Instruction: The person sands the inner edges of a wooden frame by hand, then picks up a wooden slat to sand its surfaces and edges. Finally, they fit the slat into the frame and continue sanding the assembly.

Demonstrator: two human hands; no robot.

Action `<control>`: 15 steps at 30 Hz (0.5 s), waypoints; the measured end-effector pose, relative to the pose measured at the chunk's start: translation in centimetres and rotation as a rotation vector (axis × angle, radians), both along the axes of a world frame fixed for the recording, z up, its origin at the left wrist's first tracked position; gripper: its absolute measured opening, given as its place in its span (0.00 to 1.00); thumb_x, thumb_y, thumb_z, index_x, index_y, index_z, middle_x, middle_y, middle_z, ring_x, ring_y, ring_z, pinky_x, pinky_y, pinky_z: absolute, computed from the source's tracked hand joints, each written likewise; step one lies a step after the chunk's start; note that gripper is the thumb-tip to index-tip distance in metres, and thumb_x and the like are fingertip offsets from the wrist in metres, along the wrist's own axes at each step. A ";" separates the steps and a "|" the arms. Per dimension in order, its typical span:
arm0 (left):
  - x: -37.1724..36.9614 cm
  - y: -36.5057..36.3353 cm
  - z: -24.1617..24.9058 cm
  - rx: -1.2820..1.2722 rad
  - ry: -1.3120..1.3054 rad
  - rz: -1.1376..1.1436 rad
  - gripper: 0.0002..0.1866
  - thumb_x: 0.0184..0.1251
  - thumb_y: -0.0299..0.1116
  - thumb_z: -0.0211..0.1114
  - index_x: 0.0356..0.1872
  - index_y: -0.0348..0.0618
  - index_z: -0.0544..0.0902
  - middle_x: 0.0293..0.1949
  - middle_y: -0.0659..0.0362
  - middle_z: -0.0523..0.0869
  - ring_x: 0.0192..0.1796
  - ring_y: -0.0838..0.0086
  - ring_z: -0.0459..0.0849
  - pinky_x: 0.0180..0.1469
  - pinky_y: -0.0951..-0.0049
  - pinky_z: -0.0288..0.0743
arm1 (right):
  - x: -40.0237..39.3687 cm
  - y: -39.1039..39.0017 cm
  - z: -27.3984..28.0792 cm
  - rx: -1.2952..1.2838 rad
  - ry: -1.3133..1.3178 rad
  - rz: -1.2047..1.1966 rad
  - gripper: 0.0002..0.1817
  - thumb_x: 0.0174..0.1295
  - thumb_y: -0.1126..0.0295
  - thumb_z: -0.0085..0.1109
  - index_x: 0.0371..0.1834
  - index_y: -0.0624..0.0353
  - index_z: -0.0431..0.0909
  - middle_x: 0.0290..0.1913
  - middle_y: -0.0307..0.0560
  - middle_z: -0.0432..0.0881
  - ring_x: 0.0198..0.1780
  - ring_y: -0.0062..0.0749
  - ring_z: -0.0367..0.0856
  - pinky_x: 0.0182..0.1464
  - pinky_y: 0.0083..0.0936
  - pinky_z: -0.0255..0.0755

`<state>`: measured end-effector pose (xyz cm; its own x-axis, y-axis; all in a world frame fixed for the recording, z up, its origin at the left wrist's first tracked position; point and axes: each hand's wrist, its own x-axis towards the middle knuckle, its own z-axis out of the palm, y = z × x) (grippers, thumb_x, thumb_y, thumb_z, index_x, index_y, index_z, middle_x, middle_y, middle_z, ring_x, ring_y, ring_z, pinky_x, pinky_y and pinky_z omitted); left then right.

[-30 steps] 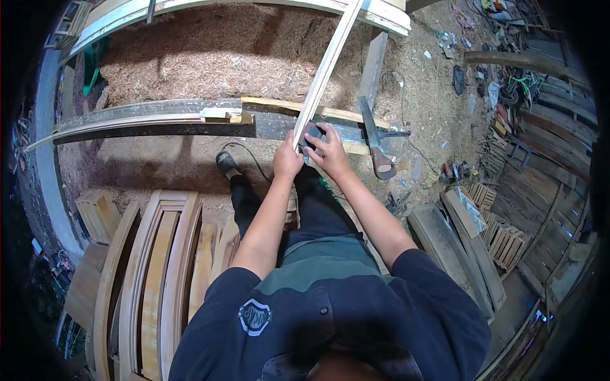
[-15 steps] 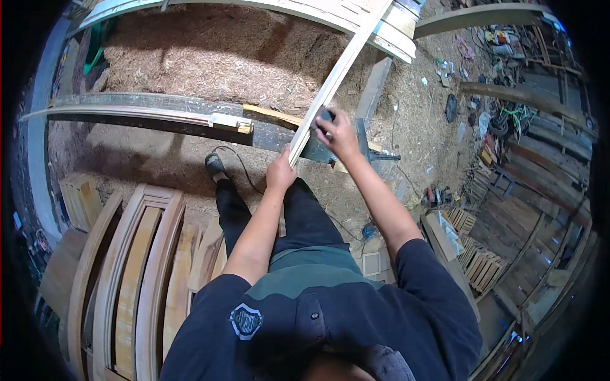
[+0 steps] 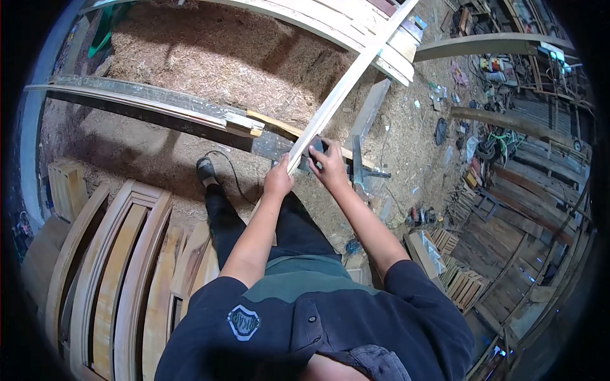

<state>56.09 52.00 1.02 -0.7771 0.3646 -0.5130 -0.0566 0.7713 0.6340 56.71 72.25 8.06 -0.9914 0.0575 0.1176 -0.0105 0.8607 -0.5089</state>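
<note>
A long pale wooden strip (image 3: 343, 87) runs diagonally from the stacked boards at the top down to my hands. My left hand (image 3: 278, 180) is wrapped round its near end. Just right of the strip, my right hand (image 3: 328, 166) grips a small dark block (image 3: 318, 148) with bent fingers, close against the strip's side. Beneath the strip lies a dark, worn beam (image 3: 276, 141), with a yellowish thin piece (image 3: 273, 122) on it.
Curved wooden frames (image 3: 121, 273) stand at the lower left. Pale boards (image 3: 318, 19) lie across the top. A dark metal clamp (image 3: 359, 159) is right of my right hand. Sawdust covers the floor, with a cable near my foot. Scrap wood lies at the right.
My right hand has moved down and slightly left along the strip with the dark block, nearer my left hand. The camera view has shifted. My left hand still holds the strip.
</note>
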 end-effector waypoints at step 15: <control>0.3 0.1 0.2 -0.012 0.044 0.009 0.42 0.62 0.31 0.75 0.82 0.50 0.75 0.56 0.40 0.91 0.55 0.42 0.92 0.60 0.47 0.86 | -4.3 3.9 -2.1 -0.113 0.116 -0.154 0.19 0.55 0.71 0.83 0.51 0.52 0.94 0.59 0.63 0.86 0.62 0.60 0.86 0.64 0.47 0.83</control>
<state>56.40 52.14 1.18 -0.8024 0.3513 -0.4825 -0.0358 0.7786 0.6265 52.36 76.14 5.99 -0.9500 0.2263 0.2149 0.0523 0.7943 -0.6053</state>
